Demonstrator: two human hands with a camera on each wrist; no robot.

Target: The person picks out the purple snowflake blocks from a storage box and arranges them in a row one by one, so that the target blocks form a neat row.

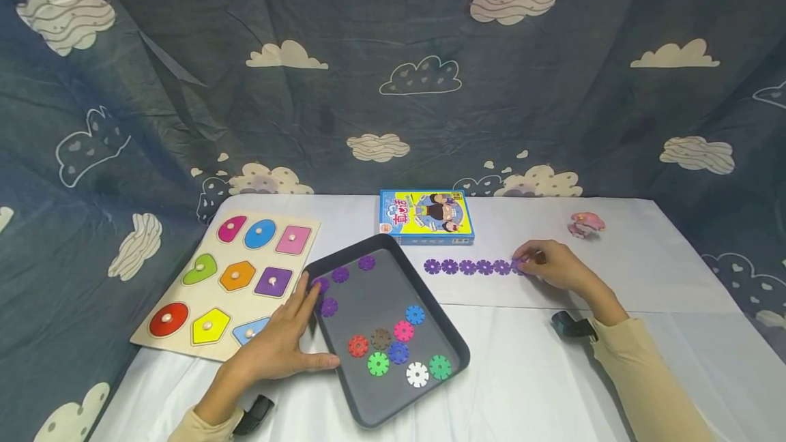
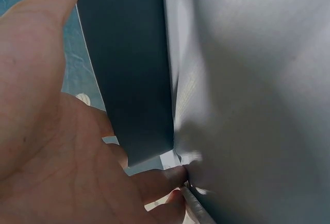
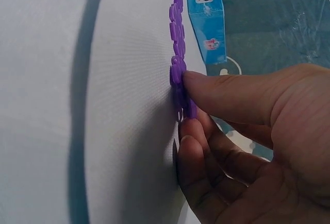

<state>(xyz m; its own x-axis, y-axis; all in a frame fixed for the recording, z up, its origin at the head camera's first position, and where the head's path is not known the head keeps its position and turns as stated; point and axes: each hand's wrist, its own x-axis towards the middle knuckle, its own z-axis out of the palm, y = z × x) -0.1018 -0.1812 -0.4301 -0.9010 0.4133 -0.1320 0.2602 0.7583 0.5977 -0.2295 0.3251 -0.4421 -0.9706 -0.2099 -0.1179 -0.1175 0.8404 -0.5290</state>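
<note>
My right hand [image 1: 555, 264] pinches a purple snowflake disc [image 3: 188, 105] between thumb and fingers, at the right end of a straight row of purple discs [image 1: 468, 267] on the white table. The right wrist view shows this disc touching the row's end. My left hand [image 1: 276, 343] lies spread along the left side of a dark grey tray [image 1: 350, 387], its thumb and fingers against the wall. Several purple discs [image 1: 340, 275] lie in the tray's far left part, one partly hidden by a left fingertip. Nearer me are discs in other colours, including a white disc [image 1: 417, 374].
A wooden shape puzzle board [image 1: 209, 285] with knobbed pieces lies left of the tray, partly beneath my left hand. Behind the row is a blue and yellow box [image 1: 426, 217]. A small pink toy [image 1: 586, 224] stands at the far right. A dark cloud-print curtain [image 1: 344, 101] hangs behind the table.
</note>
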